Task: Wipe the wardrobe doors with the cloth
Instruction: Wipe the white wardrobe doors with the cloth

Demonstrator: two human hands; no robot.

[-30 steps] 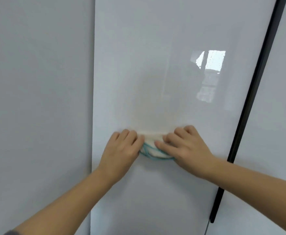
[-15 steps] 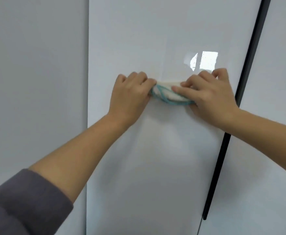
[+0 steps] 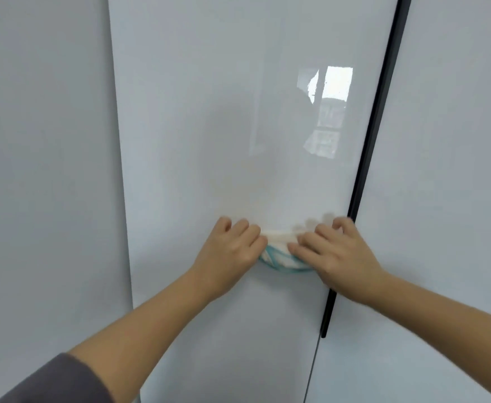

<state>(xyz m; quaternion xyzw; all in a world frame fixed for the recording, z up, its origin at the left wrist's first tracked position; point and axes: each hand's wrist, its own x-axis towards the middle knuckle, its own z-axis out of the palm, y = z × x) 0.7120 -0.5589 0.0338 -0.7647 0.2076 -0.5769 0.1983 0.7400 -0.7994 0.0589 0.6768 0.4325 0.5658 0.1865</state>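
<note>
A folded white cloth with teal stripes (image 3: 279,256) lies flat against the glossy white middle wardrobe door (image 3: 209,126), low on the panel near its right edge. My left hand (image 3: 229,251) presses on the cloth's left end, and my right hand (image 3: 337,254) presses on its right end with the fingers laid across it. Only the strip of cloth between the two hands shows. My right hand's outer fingers reach the door's right edge.
A long black vertical handle strip (image 3: 378,126) runs between the middle door and the right door (image 3: 448,170). A matte grey-white panel (image 3: 43,170) stands to the left. A window reflection (image 3: 328,106) shines on the middle door.
Both hands slid the cloth up the door half a second ago and have now brought it back down, a little further right than one second ago.
</note>
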